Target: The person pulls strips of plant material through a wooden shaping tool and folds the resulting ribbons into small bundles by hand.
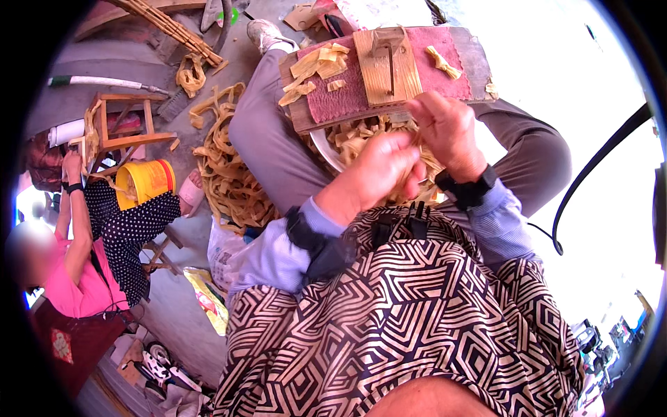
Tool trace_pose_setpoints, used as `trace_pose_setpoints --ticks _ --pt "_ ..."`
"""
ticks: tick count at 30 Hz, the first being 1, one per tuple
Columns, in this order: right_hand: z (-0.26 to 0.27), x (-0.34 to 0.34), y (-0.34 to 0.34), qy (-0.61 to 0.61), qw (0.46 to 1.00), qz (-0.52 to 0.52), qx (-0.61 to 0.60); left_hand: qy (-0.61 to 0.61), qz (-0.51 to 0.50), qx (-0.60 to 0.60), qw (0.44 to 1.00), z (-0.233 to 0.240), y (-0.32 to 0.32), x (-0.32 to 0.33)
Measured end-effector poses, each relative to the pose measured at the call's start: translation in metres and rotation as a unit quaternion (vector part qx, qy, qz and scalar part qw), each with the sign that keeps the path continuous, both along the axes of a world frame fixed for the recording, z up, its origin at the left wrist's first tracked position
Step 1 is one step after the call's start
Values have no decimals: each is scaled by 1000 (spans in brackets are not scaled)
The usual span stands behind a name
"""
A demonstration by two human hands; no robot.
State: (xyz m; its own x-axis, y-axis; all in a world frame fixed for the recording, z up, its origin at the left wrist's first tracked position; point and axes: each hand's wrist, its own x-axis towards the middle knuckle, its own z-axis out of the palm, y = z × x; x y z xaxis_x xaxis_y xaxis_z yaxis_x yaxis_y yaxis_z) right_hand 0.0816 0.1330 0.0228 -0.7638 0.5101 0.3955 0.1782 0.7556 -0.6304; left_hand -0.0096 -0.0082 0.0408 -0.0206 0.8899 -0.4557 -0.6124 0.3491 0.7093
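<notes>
Both my hands are close together over a metal basin (326,148) full of short pale-yellow strips (359,135) between my knees. My left hand (372,169) has its fingers curled; motion blur hides whether they grip a strip. My right hand (445,127) is raised at the front edge of a wooden board (307,122), its fingers bent together, and what it may hold is hidden. On the board lies a red cloth (338,104) under a wooden block (385,68) with a thin dark metal rod and a wooden upright. Strip pieces (320,62) and a knotted strip (443,62) rest on the cloth.
A pile of long yellowish strips (224,167) lies on the floor beside my left leg. Further left a person in pink sits near a yellow bucket (146,182) and a wooden stool (138,140). A bundle of thin canes (172,31) is at the upper left, and a plastic bag (224,253) near my left elbow.
</notes>
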Motion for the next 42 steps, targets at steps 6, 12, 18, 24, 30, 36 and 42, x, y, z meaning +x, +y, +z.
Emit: trace_pose_setpoints --ticks 6,12,18,24,30,36,42 --pt "30 46 7 -123 955 191 -189 412 -3 122 903 56 -15 -34" --pt "57 28 -16 18 786 39 -617 232 180 133 947 -8 11 16" --pt "6 21 -17 -31 992 -83 -86 -27 118 63 991 -7 19 21" --pt "13 27 -16 -106 993 -23 -34 -158 14 22 987 -48 9 -1" --pt "-4 33 -22 -164 978 -46 -124 602 -6 84 794 -34 4 -4" --pt "-13 33 -32 -81 675 -29 -733 757 110 166 622 -40 7 2" --pt "-11 35 -25 25 568 50 -821 606 141 213 754 -44 4 5"
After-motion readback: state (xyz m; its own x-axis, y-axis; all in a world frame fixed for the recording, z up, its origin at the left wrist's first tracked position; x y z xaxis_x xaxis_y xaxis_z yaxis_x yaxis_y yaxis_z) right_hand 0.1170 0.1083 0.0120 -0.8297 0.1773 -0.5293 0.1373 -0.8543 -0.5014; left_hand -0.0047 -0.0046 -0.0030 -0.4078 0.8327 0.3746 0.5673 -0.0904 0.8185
